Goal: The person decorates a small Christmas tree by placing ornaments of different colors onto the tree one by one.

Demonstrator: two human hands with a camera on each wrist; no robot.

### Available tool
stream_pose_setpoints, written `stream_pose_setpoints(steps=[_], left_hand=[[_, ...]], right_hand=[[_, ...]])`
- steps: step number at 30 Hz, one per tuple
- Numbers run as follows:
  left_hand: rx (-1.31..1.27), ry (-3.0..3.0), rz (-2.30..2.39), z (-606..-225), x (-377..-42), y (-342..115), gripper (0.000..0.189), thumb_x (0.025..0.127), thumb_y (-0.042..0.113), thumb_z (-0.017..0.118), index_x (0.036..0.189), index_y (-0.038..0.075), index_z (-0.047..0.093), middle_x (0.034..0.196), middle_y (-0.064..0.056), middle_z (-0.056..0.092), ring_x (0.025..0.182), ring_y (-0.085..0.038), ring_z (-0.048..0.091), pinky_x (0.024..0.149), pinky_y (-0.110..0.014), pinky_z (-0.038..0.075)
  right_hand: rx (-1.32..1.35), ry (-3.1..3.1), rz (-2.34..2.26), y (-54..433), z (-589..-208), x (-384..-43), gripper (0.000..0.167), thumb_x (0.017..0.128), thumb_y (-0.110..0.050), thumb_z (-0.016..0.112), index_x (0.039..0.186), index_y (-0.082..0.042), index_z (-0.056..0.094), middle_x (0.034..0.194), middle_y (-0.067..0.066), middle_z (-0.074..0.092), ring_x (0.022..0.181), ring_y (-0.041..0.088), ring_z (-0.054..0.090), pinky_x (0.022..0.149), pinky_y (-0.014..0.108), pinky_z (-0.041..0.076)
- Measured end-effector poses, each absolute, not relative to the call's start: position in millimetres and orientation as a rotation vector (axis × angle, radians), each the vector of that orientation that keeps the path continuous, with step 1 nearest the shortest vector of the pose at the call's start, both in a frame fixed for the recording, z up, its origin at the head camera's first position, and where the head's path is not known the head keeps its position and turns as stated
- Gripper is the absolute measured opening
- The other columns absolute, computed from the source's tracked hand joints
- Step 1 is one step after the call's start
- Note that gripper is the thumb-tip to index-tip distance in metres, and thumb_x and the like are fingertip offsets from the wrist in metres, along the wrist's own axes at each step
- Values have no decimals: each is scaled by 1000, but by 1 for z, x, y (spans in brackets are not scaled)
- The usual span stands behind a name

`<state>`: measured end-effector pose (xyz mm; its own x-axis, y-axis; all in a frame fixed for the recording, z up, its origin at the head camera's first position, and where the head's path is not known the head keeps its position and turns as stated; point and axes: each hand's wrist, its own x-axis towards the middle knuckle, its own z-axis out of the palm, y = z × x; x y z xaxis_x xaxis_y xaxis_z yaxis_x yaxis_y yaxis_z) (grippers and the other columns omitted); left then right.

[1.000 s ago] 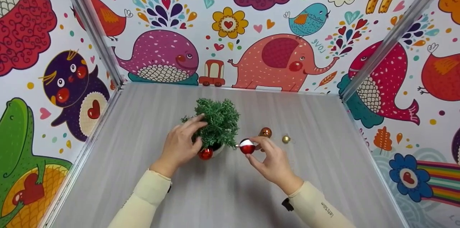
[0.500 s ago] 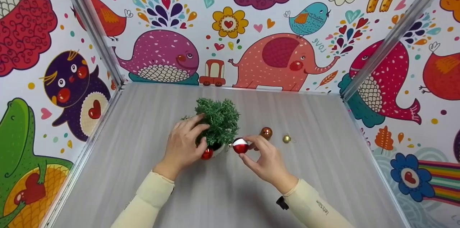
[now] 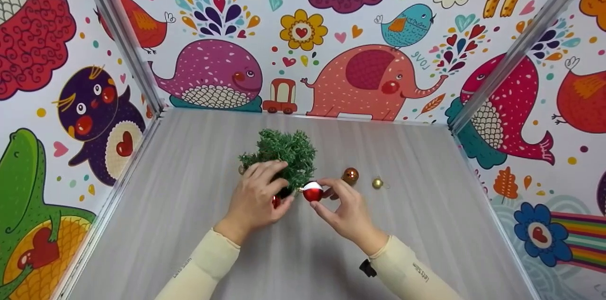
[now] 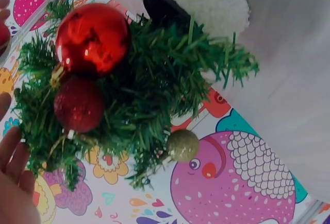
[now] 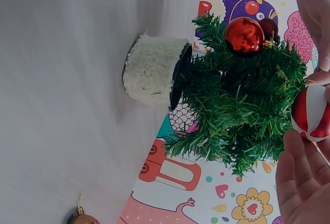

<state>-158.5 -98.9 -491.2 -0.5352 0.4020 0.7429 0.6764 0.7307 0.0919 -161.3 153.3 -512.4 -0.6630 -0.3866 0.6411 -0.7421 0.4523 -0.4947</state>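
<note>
My right hand [image 3: 350, 212] pinches a red-and-white Christmas bauble [image 3: 312, 192] between thumb and fingertips, its gold cap pointing left, beside a small artificial Christmas tree [image 3: 291, 151]. Spread over the tree's near left side is my left hand [image 3: 258, 196], with a gap between thumb and index finger. Its thumb is close to the bauble's gold cap; I cannot tell whether they touch. On the tree hang a shiny red bauble [image 4: 93, 39], a dark red glitter bauble [image 4: 79, 104] and a small gold one [image 4: 183, 145]. The tree's pot [image 5: 152, 72] has a fluffy white cover.
To the right of the tree, an orange-brown bauble [image 3: 350, 175] and a small gold bauble [image 3: 377, 182] lie on the grey table [image 3: 416, 224]. Printed cartoon panels [image 3: 218, 73] with metal corner posts [image 3: 123, 39] stand around the back and sides.
My right hand has carried the red-and-white bauble left, up to the tree. My left hand has shifted right and nearer, now partly covering the shiny red bauble in the head view.
</note>
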Motion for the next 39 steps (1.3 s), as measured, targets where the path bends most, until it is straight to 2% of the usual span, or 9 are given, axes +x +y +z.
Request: stream_pose_setpoints(steps=[3, 8, 19, 24, 35, 39], left_hand=[[-800, -2238, -458, -492, -157, -98, 27, 80, 40, 78, 87, 14, 75, 133, -9, 60, 128, -27, 51, 106, -45, 38], [-780, -2260, -450, -494, -156, -96, 29, 81, 43, 77, 87, 15, 77, 138, -8, 57, 134, -26, 46, 108, -46, 35], [-782, -2202, -486, -500, -159, -92, 9, 80, 25, 75, 80, 16, 77, 133, -7, 61, 131, -27, 50, 107, -45, 35], [-783, -2170, -519, -499, -159, -92, 5, 80, 17, 72, 77, 14, 76, 130, -8, 63, 128, -28, 52, 103, -48, 39], [-740, -2116, -546, -496, -161, -92, 4, 79, 16, 72, 75, 14, 72, 126, -8, 65, 124, -28, 55, 99, -51, 42], [-746, -2122, -553, -494, -161, -90, 4, 79, 16, 72, 76, 14, 71, 126, -8, 65, 124, -27, 55, 101, -49, 41]], right_hand=[[955, -2262, 1130, 151, -513, -160, 44, 86, -26, 80, 125, -14, 63, 110, -9, 65, 84, 8, 65, 69, 29, 56], [960, -2271, 1185, 147, -514, -159, 44, 87, -26, 79, 126, -14, 63, 112, -9, 66, 83, 10, 65, 68, 32, 56], [958, -2280, 1215, 145, -514, -158, 42, 88, -27, 78, 126, -16, 63, 113, -9, 66, 83, 10, 66, 68, 32, 56], [966, -2282, 1203, 146, -516, -159, 42, 88, -27, 78, 126, -15, 63, 113, -8, 66, 82, 11, 66, 67, 30, 56], [873, -2372, 1352, 139, -533, -149, 45, 90, -24, 75, 128, -5, 60, 115, -4, 66, 83, 14, 66, 68, 33, 57], [869, -2421, 1419, 136, -539, -146, 44, 92, -23, 74, 130, -6, 59, 117, -1, 66, 84, 13, 66, 69, 35, 57]])
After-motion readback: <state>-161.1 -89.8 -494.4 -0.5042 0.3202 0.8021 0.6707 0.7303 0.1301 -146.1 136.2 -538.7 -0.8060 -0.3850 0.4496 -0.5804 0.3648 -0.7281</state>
